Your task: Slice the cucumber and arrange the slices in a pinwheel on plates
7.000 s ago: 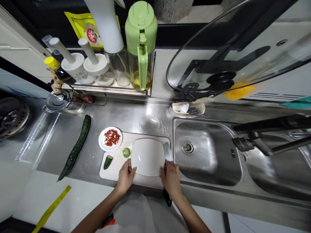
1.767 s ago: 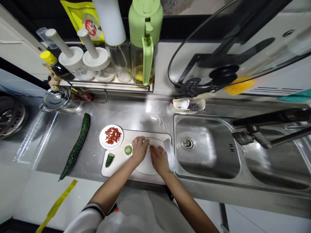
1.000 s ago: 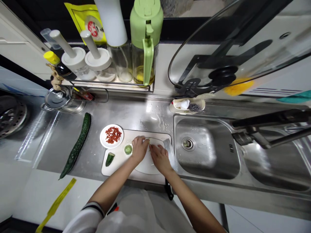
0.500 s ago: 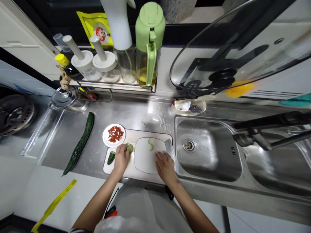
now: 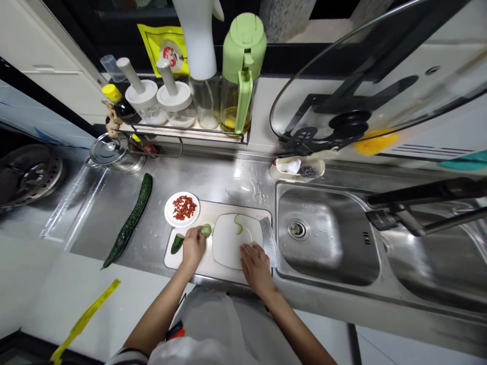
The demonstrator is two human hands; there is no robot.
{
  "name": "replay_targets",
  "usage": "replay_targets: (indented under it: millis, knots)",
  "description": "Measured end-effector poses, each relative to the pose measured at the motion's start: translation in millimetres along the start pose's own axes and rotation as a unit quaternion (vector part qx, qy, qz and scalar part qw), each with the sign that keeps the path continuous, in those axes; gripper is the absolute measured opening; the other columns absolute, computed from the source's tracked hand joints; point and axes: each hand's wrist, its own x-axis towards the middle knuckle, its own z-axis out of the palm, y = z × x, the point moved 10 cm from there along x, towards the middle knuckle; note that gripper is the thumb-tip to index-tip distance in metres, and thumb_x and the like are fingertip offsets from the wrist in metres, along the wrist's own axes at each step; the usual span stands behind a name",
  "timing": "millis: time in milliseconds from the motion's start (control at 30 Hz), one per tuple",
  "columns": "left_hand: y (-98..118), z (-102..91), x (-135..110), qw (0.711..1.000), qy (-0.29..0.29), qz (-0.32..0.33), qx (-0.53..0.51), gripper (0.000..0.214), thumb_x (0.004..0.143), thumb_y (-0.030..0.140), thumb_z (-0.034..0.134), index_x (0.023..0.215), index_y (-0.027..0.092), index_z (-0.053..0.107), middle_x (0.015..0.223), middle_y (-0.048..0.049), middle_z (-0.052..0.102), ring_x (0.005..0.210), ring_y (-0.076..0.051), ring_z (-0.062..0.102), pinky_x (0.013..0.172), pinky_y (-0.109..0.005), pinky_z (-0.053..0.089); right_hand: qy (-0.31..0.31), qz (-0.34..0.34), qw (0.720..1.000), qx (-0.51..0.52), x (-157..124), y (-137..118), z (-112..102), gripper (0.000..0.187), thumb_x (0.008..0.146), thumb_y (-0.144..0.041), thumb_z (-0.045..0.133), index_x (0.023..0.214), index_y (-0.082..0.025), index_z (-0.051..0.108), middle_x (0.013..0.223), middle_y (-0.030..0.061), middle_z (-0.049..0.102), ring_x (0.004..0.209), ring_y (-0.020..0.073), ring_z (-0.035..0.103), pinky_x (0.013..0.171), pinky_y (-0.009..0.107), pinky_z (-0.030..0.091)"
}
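My left hand is over the left part of the white cutting board, its fingers curled against cucumber slices. Just left of that hand lies a dark green cucumber end piece. A white squarish plate rests on the board, carrying a thin curved cucumber slice near its far edge. My right hand reaches over the plate's right side with fingers stretched out, holding nothing I can see. To its right, the broad blade of a knife lies along the board's right edge.
A small round plate of red dried berries stands behind the board. A whole cucumber lies to the left. The steel sink adjoins the board on the right. Condiment jars and a green-topped oil bottle line a rack.
My right hand has shifted slightly left over the plate. My left hand stays by the cucumber slices. The whole view has moved a little.
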Motion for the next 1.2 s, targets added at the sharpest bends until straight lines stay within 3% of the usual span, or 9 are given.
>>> replay_targets:
  millis: [167,367,600,700,800,933,1067,1200]
  knots:
    - [-1.7,-1.5,1.1,1.0,0.008,-0.014,-0.013,0.029,0.077,0.017,0.053,0.105,0.015,0.062,0.09,-0.0082,0.062,0.078,-0.02,0.057,0.08,-0.035,0.048,0.001,0.004,1.0,0.0,-3.0,0.8,0.6,0.033,0.09,-0.023,0.046,0.119,-0.02,0.061,0.12,0.0094,0.06,0.116,0.0271,0.042,0.091,0.042,0.038]
    - [-0.6,4.0,3.7,1.0,-0.013,0.014,-0.011,0.031,0.078,0.017,0.051,0.106,0.016,0.063,0.088,-0.0075,0.062,0.075,-0.018,0.057,0.078,-0.033,0.048,-0.007,0.007,1.0,0.004,-4.4,0.2,1.0,0.032,0.09,-0.023,0.047,0.119,-0.021,0.061,0.119,0.0096,0.06,0.116,0.0265,0.042,0.09,0.042,0.039]
    - [-4.6,-0.7,6.6,1.0,0.009,-0.01,-0.008,0.016,0.073,0.018,0.053,0.086,0.018,0.062,0.076,-0.0041,0.061,0.071,-0.018,0.055,0.073,-0.031,0.045,-0.006,0.014,1.0,0.017,-3.4,-0.5,-2.3,0.03,0.089,-0.021,0.048,0.115,-0.02,0.062,0.118,0.0086,0.06,0.115,0.0267,0.042,0.09,0.041,0.038]
    - [-5.7,-3.1,6.5,0.999,-0.009,-0.034,-0.027,0.007,0.074,0.023,0.054,0.076,0.019,0.06,0.066,-0.0004,0.059,0.064,-0.016,0.054,0.067,-0.028,0.043,-0.002,0.016,0.999,0.029,-2.2,-1.2,-5.6,0.028,0.089,-0.021,0.047,0.112,-0.021,0.063,0.116,0.0087,0.061,0.113,0.0253,0.043,0.088,0.04,0.039]
    - [-5.3,-5.1,5.5,0.994,-0.038,-0.069,-0.081,0.011,0.075,0.03,0.057,0.074,0.019,0.06,0.063,0.0022,0.058,0.059,-0.013,0.053,0.062,-0.024,0.041,0.002,0.035,0.998,0.059,0.4,2.1,-7.8,0.027,0.088,-0.02,0.047,0.109,-0.022,0.064,0.112,0.0084,0.062,0.112,0.0243,0.044,0.087,0.039,0.04]
    - [10.6,0.2,4.3,0.971,-0.087,-0.094,-0.203,0.019,0.073,0.036,0.061,0.076,0.017,0.064,0.062,0.0023,0.058,0.058,-0.011,0.052,0.059,-0.022,0.041,0.036,0.057,0.988,0.142,12.3,7.5,-13.3,0.026,0.088,-0.02,0.046,0.104,-0.022,0.066,0.103,0.0077,0.065,0.105,0.0227,0.049,0.087,0.04,0.042]
    - [37.1,28.9,-1.9,0.922,-0.187,-0.122,-0.316,0.026,0.07,0.041,0.066,0.078,0.016,0.067,0.063,0.0006,0.062,0.058,-0.011,0.054,0.058,-0.022,0.042,0.051,0.088,0.963,0.25,34.3,13.7,-16.6,0.025,0.089,-0.025,0.047,0.103,-0.021,0.066,0.096,0.0069,0.068,0.095,0.0208,0.054,0.087,0.039,0.043]
    - [60.3,57.1,-9.8,0.882,-0.26,-0.132,-0.37,0.03,0.067,0.042,0.069,0.079,0.015,0.069,0.07,-0.0035,0.067,0.061,-0.013,0.057,0.061,-0.025,0.044,0.016,0.166,0.923,0.348,51.1,23.8,-10.8,0.025,0.085,-0.033,0.053,0.102,-0.023,0.068,0.094,0.0055,0.069,0.092,0.0204,0.059,0.077,0.034,0.047]
